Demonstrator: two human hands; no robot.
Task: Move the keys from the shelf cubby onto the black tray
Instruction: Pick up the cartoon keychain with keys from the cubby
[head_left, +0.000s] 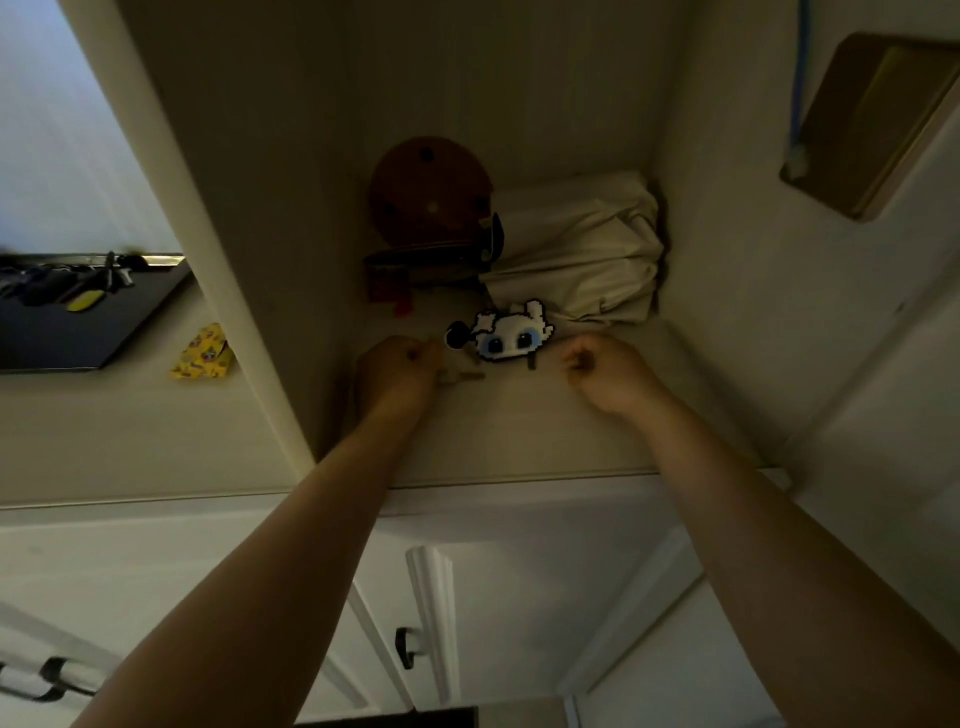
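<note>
While the keys (493, 338) lie mid-frame in the cubby (519, 415), your curled left hand (400, 371) pinches one key; your right hand (602, 371), curled, holds nothing. Next: lift, carry to the tray (130, 322) at left.

We find the front of the shelf cubby floor (519, 426) bare, with open room between our left hand (400, 374) and right hand (608, 374). Behind them a pixel-art charm (514, 332) lies in the way. Deeper, a round brown disc (428, 192) and a cream cloth bundle (576, 249) fill the back. The cubby's left wall (249, 260) separates us from the black tray (78, 317).
</note>
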